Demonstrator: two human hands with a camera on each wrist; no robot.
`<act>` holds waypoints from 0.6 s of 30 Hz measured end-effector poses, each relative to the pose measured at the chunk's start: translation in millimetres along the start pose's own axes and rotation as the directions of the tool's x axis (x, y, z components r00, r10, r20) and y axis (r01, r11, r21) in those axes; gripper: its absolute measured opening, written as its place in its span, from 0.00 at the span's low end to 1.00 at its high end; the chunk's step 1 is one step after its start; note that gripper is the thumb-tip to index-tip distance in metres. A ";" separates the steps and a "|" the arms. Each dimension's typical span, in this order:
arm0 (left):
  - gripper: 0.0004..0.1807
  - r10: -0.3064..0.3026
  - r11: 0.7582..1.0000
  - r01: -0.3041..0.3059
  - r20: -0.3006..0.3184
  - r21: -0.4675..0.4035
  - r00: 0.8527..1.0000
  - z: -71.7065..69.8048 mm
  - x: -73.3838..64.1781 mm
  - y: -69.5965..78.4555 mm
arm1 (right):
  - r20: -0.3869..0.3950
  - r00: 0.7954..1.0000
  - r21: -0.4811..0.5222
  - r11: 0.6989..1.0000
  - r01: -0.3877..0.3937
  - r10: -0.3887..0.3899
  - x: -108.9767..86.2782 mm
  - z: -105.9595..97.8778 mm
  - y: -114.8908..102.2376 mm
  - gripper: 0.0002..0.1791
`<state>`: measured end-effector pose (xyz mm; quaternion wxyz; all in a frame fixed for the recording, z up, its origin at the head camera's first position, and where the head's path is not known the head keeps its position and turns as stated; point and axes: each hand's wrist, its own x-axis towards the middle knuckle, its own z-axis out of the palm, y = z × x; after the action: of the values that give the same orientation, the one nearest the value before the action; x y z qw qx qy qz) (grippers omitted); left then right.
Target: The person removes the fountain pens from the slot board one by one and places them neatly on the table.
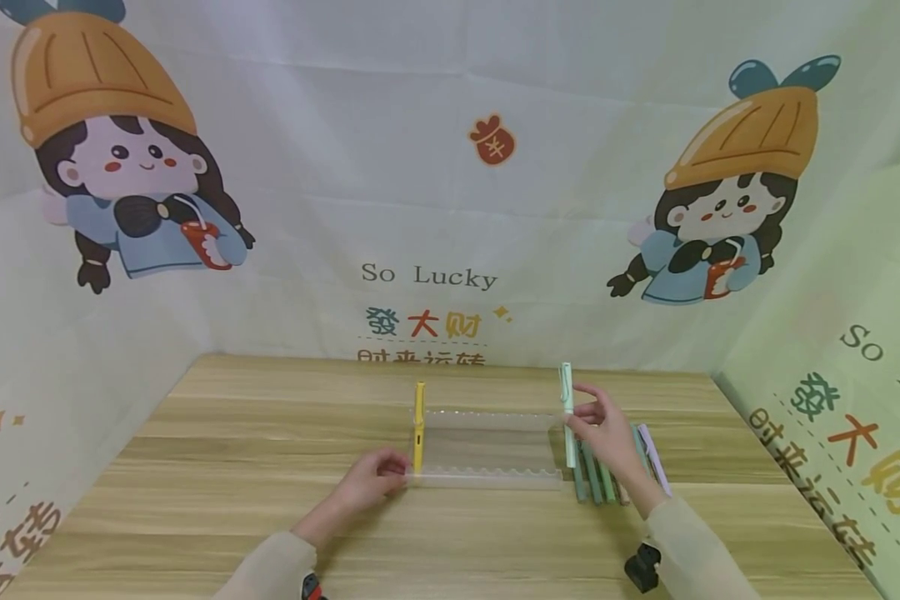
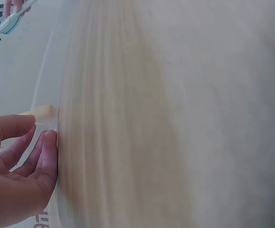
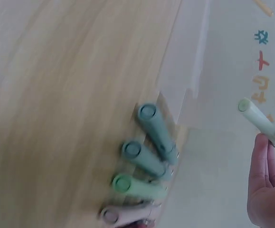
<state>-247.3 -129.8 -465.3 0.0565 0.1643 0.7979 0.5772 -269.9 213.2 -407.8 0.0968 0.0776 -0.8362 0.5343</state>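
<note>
A clear pen rack (image 1: 487, 479) with scalloped edges lies on the table, a yellow pen (image 1: 419, 429) set across its left end. My left hand (image 1: 375, 479) touches the rack's front left corner, beside the yellow pen's lower end; the left wrist view shows its fingers (image 2: 46, 156) at the rack's edge. Above the rack's right end, my right hand (image 1: 603, 429) pinches a pale mint pen (image 1: 567, 412) between thumb and fingers. The right wrist view shows that mint pen (image 3: 260, 118) held clear of the rack.
Several pens lie side by side right of the rack: dark green pens (image 1: 581, 479), a light green pen (image 3: 139, 186), a pinkish pen (image 3: 128, 214) and a lilac pen (image 1: 654, 458). A printed cloth backdrop (image 1: 420, 208) stands behind the wooden table (image 1: 270, 417).
</note>
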 end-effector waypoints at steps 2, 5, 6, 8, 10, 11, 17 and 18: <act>0.10 -0.004 1.000 0.004 0.000 -0.003 1.000 -0.5 0.1 -0.5 | 0.011 1.000 -0.012 1.000 0.002 -0.002 -2.4 -7.2 4.4 0.27; 0.11 -0.005 1.000 0.005 -0.001 -0.003 1.000 -0.7 0.1 -0.6 | 0.009 1.000 -0.017 1.000 0.014 -0.014 -5.5 -18.5 9.3 0.27; 0.11 -0.007 1.000 0.007 -0.003 -0.003 1.000 -0.7 0.1 -0.4 | 0.004 1.000 -0.019 1.000 0.020 -0.020 -6.1 -22.2 10.9 0.26; 0.11 -0.006 1.000 0.006 -0.005 -0.002 1.000 -0.8 0.2 -0.2 | 0.002 1.000 -0.013 1.000 0.027 -0.027 -7.4 -29.5 13.5 0.26; 0.11 -0.002 1.000 0.002 -0.004 0.001 1.000 -0.9 0.6 -0.2 | -0.003 1.000 -0.020 0.999 0.030 -0.030 -8.7 -36.3 16.1 0.26; 0.11 0.000 1.000 0.000 -0.002 0.002 1.000 -0.9 0.7 -0.3 | -0.004 0.999 -0.028 0.999 0.032 -0.032 -9.6 -39.5 17.1 0.26; 0.10 0.009 1.000 -0.009 0.002 0.010 1.000 -0.7 0.5 -1.2 | 0.008 1.000 -0.084 0.996 0.012 -0.011 -16.0 -56.2 23.3 0.26; 0.11 0.010 1.000 -0.010 0.002 0.010 1.000 -0.7 0.4 -1.3 | 0.013 1.000 -0.088 0.996 0.011 -0.010 -16.9 -58.8 24.4 0.26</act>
<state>-248.2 -130.6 -466.3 0.0538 0.1692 0.7999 0.5733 -254.6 277.2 -409.2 0.0976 0.0809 -0.8591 0.4959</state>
